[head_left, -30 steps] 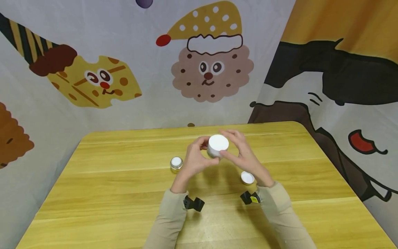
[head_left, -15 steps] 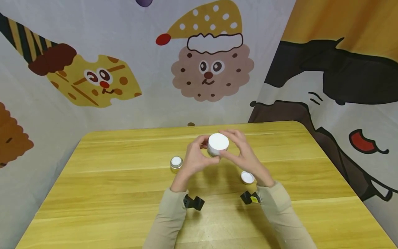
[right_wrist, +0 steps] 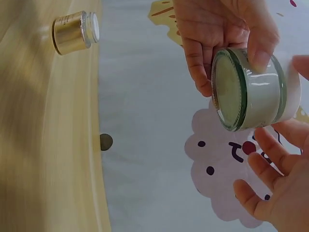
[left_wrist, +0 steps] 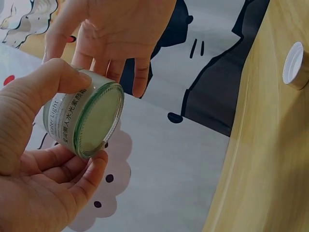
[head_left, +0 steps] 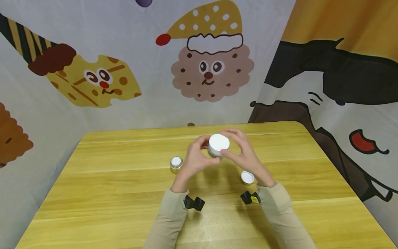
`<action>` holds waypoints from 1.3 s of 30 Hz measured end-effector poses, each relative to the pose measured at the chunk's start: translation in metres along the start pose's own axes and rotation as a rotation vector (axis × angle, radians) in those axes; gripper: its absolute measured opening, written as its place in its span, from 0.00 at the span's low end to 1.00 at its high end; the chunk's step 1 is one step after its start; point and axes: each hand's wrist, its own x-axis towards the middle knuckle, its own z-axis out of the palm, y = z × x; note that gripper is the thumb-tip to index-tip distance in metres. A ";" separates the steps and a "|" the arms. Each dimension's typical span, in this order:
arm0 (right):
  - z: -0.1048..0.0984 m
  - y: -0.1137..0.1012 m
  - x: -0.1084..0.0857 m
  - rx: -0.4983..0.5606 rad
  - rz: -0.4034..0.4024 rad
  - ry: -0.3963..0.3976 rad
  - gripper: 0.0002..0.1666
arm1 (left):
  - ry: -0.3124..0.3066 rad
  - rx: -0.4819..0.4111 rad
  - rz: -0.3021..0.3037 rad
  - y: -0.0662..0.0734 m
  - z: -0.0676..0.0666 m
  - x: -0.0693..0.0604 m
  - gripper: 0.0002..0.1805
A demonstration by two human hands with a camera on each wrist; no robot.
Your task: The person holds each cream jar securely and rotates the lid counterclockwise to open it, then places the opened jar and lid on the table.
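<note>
Raised above the table is a cream jar of greenish glass with a printed label, tilted so its base shows in both wrist views. My left hand grips the glass body, thumb on one side and fingers on the other. A white lid tops the jar. At the lid's edge, my right hand has its thumb and fingers on opposite sides. In the right wrist view the right fingertips reach the lid's rim, and some of those fingers are spread away from it.
A small gold jar with a white top stands on the table left of the hands. Beneath the right wrist lies a small cap, white inside facing up. Behind the table hangs a cartoon-printed cloth.
The jar and lid have shifted very slightly to the right. Both hands keep nearly the same hold; the gold jar and the cap stay in place.
</note>
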 end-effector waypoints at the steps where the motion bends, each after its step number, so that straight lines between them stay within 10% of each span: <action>1: 0.000 0.000 0.000 -0.001 -0.014 -0.011 0.30 | -0.001 -0.001 -0.002 0.000 0.000 0.000 0.30; 10: 0.003 -0.002 0.000 -0.005 0.074 0.047 0.36 | 0.003 -0.004 -0.004 -0.001 0.001 0.000 0.30; 20: 0.002 0.001 -0.004 0.025 -0.011 0.003 0.35 | 0.002 -0.009 -0.008 -0.002 0.001 -0.001 0.30; 27: 0.002 -0.002 -0.002 0.000 0.125 0.048 0.37 | -0.007 0.011 -0.013 -0.003 0.002 0.000 0.31; 39: 0.003 0.003 -0.003 -0.032 0.065 -0.032 0.38 | -0.005 0.011 -0.009 -0.005 0.000 -0.001 0.30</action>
